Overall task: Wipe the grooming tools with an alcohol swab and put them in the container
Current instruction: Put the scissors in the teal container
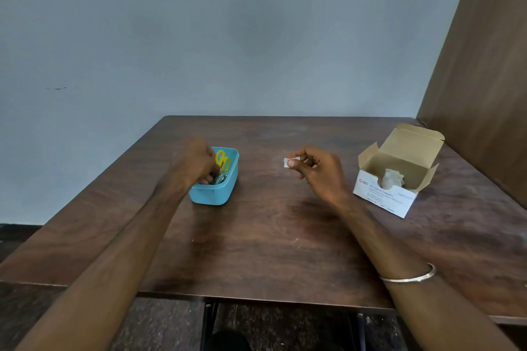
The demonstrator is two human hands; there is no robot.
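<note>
A small blue plastic container stands left of centre on the brown table. Yellow-handled scissors and some metal tools lie inside it. My left hand reaches into the container with its fingers curled down among the metal tools; whether it grips one is hidden. My right hand hovers over the table's middle and pinches a small white alcohol swab between thumb and fingertips.
An open white box of alcohol swabs stands at the right, with crumpled white wrappers inside. A brown wooden panel rises along the table's right side, and a grey wall stands behind. A metal bangle circles my right wrist.
</note>
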